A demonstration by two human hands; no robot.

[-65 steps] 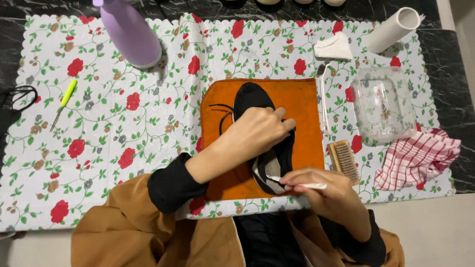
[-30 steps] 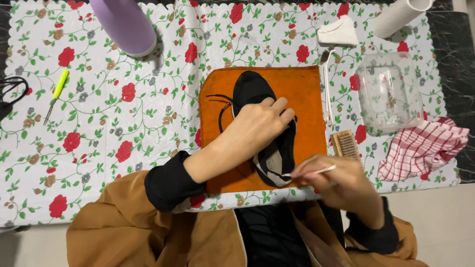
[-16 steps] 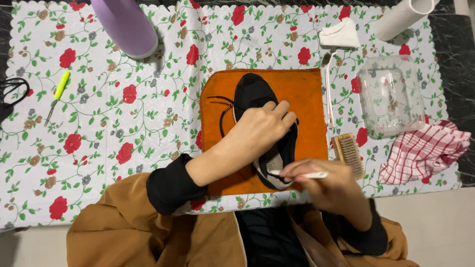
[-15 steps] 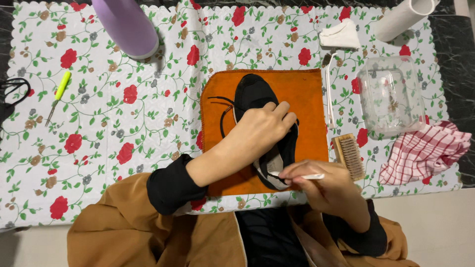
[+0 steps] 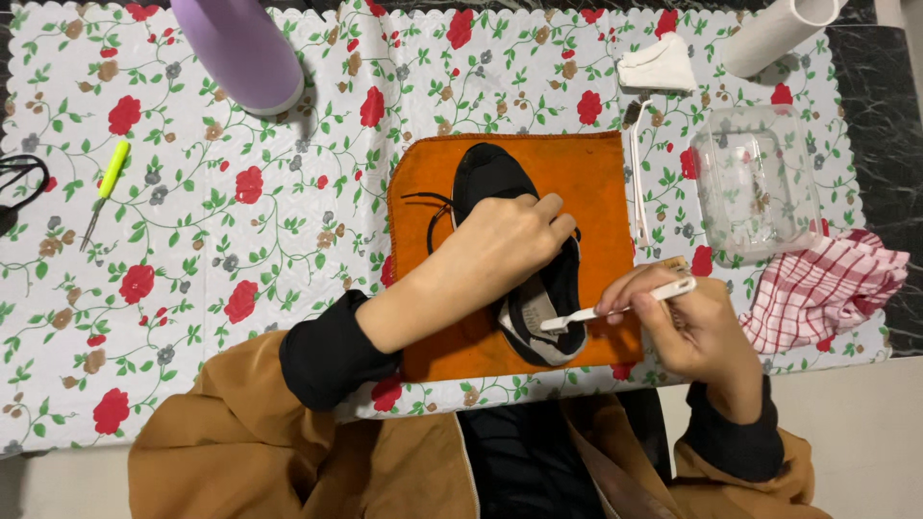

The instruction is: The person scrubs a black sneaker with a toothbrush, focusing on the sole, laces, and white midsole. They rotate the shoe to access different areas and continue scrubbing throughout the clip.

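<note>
Head view, looking down. The table [image 5: 870,115], a dark marbled surface, carries a white plastic cloth printed with red flowers and green vines [image 5: 240,240]. At its centre lies an orange rectangular towel [image 5: 601,183], and on this rests a black lace-up shoe [image 5: 490,173], toe pointing away from the person, its grey heel lining turned towards them. The left hand [image 5: 505,245] lies across the middle of the shoe, fingers curled down over its far side and pressing it to the towel. The right hand [image 5: 697,322] has its fingers closed around the handle of a white toothbrush [image 5: 615,309], whose head sits at the heel opening; whether the bristles touch the lining cannot be told for certain. The step in hand appears to be scrubbing the heel area. A next stroke would call for a steady left-hand hold and short passes of the brush. Around: a lilac bottle [image 5: 240,43], a clear plastic tub [image 5: 760,178], a red checked rag [image 5: 827,293], a yellow-handled tool [image 5: 104,187].
</note>
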